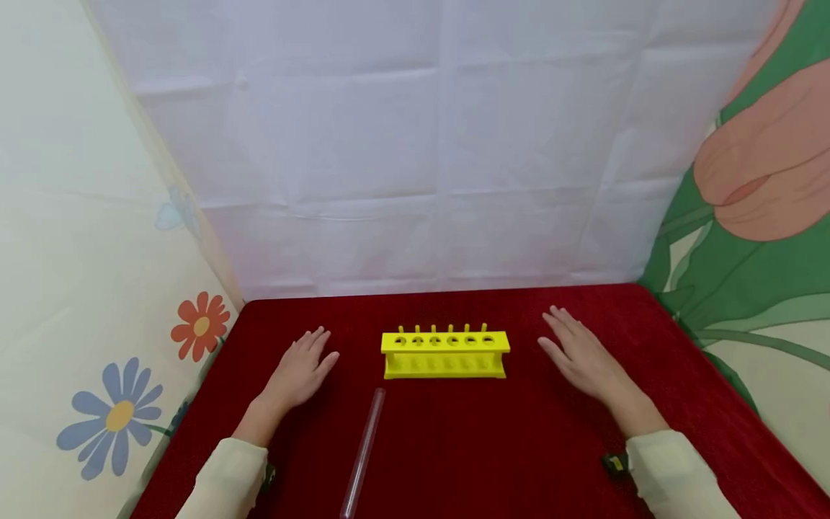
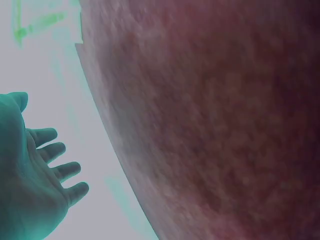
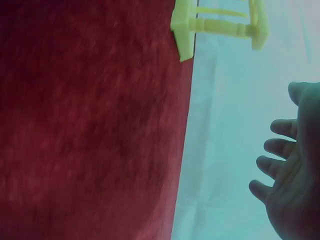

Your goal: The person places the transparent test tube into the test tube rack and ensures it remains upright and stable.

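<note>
Both hands lie flat on the red cloth (image 1: pixel 454 447), palms down and fingers straight, holding nothing: the left hand (image 1: pixel 300 371) rests to the left of the yellow test tube rack (image 1: pixel 444 353), the right hand (image 1: pixel 580 355) to its right, each a little apart from it. The rack stands upright near the middle of the table with a row of holes along its top and small pegs behind them; no tube can be seen in any hole. A clear test tube (image 1: pixel 363 454) lies on its side on the cloth in front of the rack and slightly left of it, its far end pointing towards the rack and its near end running towards the bottom edge of the head view — nearer the left hand than the right, but touching neither. The wrist views show only spread fingers (image 2: pixel 55 150) over the cloth, and an end of the rack (image 3: pixel 220 25) from the right side. The tube is smooth, round and see-through, so it will likely roll if nudged; a good pick-up would pinch it from above, near its middle, with thumb and two fingers set across its length — firmly but not hard. A hand close to the rack could keep it from sliding.
</note>
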Demonstrator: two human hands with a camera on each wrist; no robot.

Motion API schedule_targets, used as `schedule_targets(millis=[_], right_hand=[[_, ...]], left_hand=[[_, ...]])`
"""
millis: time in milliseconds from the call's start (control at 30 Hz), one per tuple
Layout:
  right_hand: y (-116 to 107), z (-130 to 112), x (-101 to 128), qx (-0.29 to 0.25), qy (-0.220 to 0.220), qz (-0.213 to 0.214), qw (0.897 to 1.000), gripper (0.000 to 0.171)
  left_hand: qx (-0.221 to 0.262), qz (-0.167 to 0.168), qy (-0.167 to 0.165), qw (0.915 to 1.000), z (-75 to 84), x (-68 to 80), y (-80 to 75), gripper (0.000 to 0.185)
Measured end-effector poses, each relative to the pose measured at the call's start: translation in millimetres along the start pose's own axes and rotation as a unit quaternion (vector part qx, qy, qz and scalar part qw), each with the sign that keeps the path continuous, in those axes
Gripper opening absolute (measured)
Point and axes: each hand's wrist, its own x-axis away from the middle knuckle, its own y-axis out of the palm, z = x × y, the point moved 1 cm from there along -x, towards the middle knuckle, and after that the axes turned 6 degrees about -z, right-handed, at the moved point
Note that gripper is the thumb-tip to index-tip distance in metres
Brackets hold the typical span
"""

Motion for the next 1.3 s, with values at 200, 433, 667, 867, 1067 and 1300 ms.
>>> schedule_targets(millis=[200, 433, 667, 867, 1067, 1300], right_hand=[[2, -12, -2, -0.008, -0.02, -0.001, 1.0, 0.054], [9, -26, -2, -0.015, -0.028, -0.006, 0.999, 0.052], [14, -33, -6, -0.011, -0.028, -0.015, 0.999, 0.052], [17, -34, -7, -0.002, -0.024, -0.017, 1.0, 0.052], [19, -38, -8, -0.001, -0.028, -0.017, 0.999, 0.052], [19, -43, -10, 0.006, -0.026, -0.022, 0.999, 0.052]], left_hand=[[-0.007, -0.011, 0.002, 0.9999, 12.7, 3.9, 3.2, 0.062], [-0.014, -0.027, -0.002, 0.9995, 24.9, 10.6, 9.0, 0.058], [-0.017, -0.036, 0.006, 0.9992, 33.1, 13.6, 14.3, 0.057], [-0.017, -0.036, 0.012, 0.9991, 41.0, 16.7, 14.1, 0.056], [-0.02, -0.043, 0.007, 0.9988, 47.5, 18.5, 16.8, 0.057], [-0.024, -0.046, 0.0, 0.9986, 53.5, 20.2, 20.6, 0.057]])
